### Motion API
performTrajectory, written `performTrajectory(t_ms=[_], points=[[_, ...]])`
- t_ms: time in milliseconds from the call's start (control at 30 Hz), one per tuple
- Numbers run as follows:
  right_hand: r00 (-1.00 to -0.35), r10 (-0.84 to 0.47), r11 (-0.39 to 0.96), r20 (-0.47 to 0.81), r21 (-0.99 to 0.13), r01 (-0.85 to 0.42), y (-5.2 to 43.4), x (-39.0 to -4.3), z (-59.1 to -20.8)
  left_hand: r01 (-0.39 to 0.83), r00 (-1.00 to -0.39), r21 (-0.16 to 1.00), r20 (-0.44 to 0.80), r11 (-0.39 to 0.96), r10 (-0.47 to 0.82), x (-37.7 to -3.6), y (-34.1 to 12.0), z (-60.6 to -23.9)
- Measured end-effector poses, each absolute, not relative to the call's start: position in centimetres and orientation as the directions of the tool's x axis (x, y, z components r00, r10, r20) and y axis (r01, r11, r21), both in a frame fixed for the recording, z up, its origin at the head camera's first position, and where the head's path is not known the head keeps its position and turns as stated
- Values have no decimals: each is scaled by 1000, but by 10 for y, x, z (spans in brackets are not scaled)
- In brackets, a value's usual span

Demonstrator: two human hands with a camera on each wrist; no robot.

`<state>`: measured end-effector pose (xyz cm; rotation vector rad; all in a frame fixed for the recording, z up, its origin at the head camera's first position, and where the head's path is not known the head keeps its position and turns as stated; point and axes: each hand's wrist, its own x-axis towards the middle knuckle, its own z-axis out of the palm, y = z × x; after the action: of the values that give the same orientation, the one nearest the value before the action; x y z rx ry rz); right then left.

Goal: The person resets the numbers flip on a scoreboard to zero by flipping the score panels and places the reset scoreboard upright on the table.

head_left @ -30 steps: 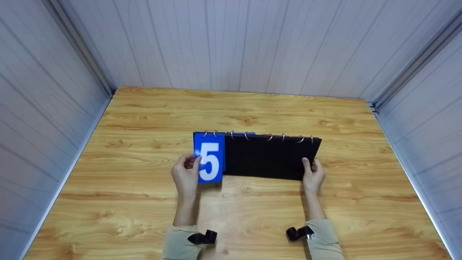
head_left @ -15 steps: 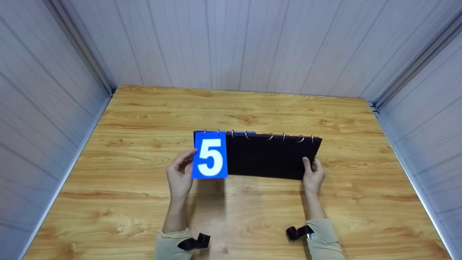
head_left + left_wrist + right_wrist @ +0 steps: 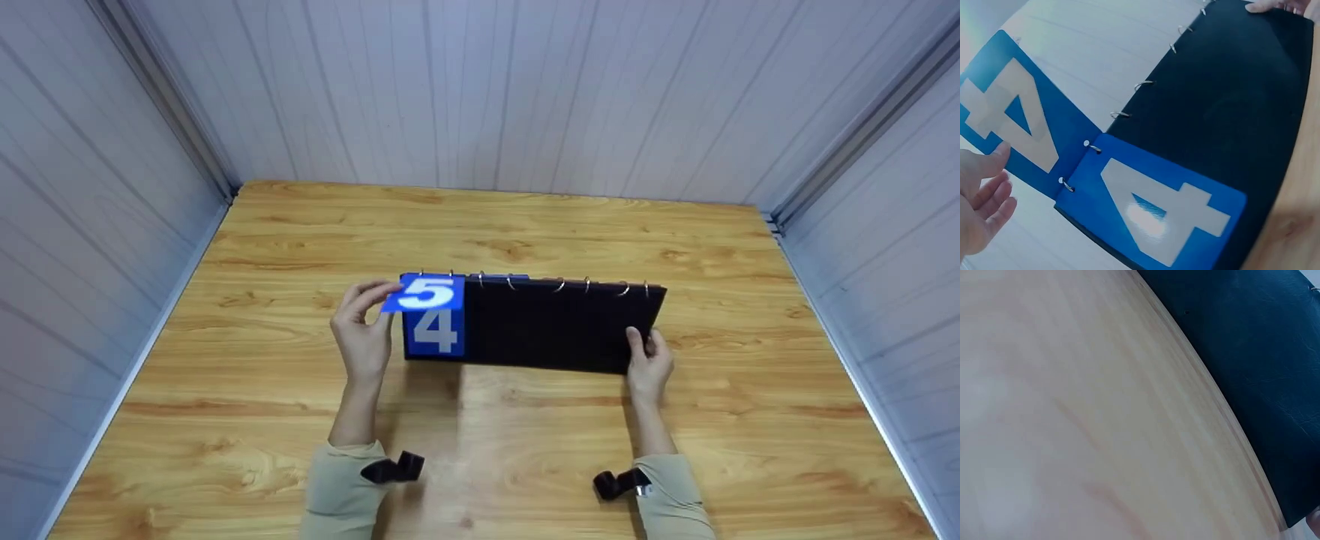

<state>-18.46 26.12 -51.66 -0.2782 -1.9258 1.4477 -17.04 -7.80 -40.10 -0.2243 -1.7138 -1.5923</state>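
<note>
A black flip scoreboard (image 3: 547, 322) leans upright on the wooden table, with metal rings along its top edge. My left hand (image 3: 364, 341) pinches the left edge of a blue card with a white 5 (image 3: 426, 294), raised on its rings toward level. Beneath it a blue card with a white 4 (image 3: 435, 334) lies against the board. In the left wrist view the lifted card's underside (image 3: 1050, 121) also bears a 4, with my thumb (image 3: 996, 160) on it. My right hand (image 3: 651, 373) grips the board's lower right edge, thumb in front and fingers behind.
The wooden table (image 3: 517, 442) extends around the scoreboard. Pale panel walls (image 3: 465, 90) enclose its back and sides. A bit of blue card (image 3: 501, 277) shows behind the board's top edge. Black straps (image 3: 394, 468) sit on both sleeved wrists.
My left hand has raised the card with the 5 from hanging down to nearly level, moving up and left. The 4 beneath has come into view. My right hand has stayed on the board.
</note>
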Motion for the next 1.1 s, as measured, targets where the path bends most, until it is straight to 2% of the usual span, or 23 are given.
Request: performTrajectory(t_ms=[233,400,633,933,1100], points=[[-750,553,317,363,-924,-214,272,-193,-535,605,-671,748,663,273,-332,-203,-83,-400],[-731,551,340,403,-908,-244,263,-186,-518,593,-651,722,690,357,-316,-219,-83,-393],[-731,554,354,400,-907,-227,257,-181,-508,576,-659,702,702,420,-270,-241,-81,-386],[-740,567,319,362,-925,-208,257,-182,-509,466,-735,741,629,484,-255,-268,-80,-397],[-743,570,305,350,-930,-205,258,-182,-510,359,-820,810,511,464,-259,-276,-81,-404]])
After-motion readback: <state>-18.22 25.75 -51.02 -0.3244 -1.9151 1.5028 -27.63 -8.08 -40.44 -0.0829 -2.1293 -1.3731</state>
